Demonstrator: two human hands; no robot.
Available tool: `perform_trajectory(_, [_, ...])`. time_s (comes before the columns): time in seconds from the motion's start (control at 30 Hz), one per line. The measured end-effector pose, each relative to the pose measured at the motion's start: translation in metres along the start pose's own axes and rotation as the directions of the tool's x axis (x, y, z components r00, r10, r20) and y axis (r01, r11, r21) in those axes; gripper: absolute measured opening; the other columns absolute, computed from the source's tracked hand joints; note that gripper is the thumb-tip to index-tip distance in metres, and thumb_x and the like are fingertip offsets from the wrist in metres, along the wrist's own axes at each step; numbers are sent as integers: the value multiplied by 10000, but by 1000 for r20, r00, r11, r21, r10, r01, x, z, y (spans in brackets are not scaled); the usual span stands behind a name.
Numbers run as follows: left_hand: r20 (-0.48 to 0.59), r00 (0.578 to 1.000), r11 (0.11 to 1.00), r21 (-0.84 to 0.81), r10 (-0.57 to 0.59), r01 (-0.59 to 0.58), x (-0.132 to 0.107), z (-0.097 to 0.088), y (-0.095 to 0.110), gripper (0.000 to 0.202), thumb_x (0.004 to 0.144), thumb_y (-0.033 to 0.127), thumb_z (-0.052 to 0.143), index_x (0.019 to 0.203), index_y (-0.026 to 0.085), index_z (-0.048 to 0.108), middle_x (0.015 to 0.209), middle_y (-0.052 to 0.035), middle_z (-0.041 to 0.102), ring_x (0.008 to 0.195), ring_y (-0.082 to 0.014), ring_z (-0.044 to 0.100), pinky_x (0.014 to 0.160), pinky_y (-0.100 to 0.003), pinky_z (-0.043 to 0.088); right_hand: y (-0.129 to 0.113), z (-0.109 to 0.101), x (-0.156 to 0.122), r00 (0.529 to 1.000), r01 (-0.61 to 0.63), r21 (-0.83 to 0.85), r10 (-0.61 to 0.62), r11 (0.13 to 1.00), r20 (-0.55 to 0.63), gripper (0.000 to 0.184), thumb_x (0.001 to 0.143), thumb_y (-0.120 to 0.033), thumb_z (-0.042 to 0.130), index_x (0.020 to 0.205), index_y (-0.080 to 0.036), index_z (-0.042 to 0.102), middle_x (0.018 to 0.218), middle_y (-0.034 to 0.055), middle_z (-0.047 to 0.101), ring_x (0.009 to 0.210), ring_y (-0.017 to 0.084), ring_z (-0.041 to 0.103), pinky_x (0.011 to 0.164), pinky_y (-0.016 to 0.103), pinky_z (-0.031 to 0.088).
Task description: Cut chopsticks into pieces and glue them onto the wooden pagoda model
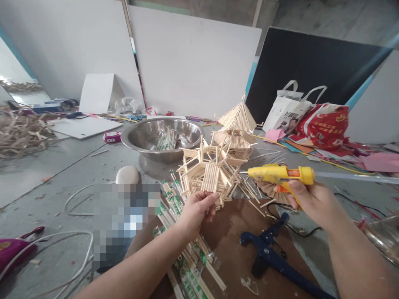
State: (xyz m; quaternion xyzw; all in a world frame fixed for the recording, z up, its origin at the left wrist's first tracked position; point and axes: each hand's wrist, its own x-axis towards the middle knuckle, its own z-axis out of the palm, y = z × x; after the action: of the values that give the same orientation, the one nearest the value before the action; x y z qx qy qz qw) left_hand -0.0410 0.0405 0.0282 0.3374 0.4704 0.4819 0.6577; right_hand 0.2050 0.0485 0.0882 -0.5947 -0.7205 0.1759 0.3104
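Note:
My left hand pinches the lower edge of a small panel of wooden sticks, laid side by side. Right behind it stands an open-framed stick model; whether the panel touches it I cannot tell. In my right hand is a yellow glue gun, its nozzle pointing left toward the model. A clear glue stick sticks out of the gun's back end. Paper-wrapped chopsticks lie under my left forearm. A blue cutter tool rests on the brown board below my hands.
A steel basin holding wrapped chopsticks stands behind the model. A cone-shaped stick roof rises at the back. Bags and coloured paper lie at the right, a stick heap at the left. Cables cross the floor.

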Motion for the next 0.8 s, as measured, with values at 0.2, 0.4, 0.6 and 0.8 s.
perform_trajectory(0.2, [13,1000,1000,-28,0,1,0,0,1,259,619,341,644,591,152,470,381,56,464,298,-33,361,315,-152,226,-6,-1,-1,999,30,6,-29,1000,-43,496,755,-602,292,459,-219,400,388,-8,416,363,122,390,398,265,336])
perform_trajectory(0.4, [11,1000,1000,-25,-14,15,-1,1,3,280,599,350,653,546,149,466,374,51,465,295,-32,358,319,-159,224,-3,2,-3,999,-13,-5,12,1000,-39,494,748,-611,295,496,-209,434,412,-6,431,397,131,404,425,270,333])
perform_trajectory(0.6, [44,999,999,-50,8,-6,-2,0,-1,268,623,354,636,559,154,471,373,52,465,304,-38,365,335,-163,238,-4,2,-4,999,-29,-37,28,999,-22,501,745,-622,283,487,-215,424,417,6,437,409,140,405,449,285,330])
perform_trajectory(0.8, [56,998,998,-52,25,-22,-2,-2,-7,272,637,377,628,594,146,491,373,45,470,316,-43,369,346,-160,253,-6,2,-3,1000,-23,-35,23,999,-13,498,743,-624,286,490,-216,416,407,3,439,395,136,408,441,288,333])
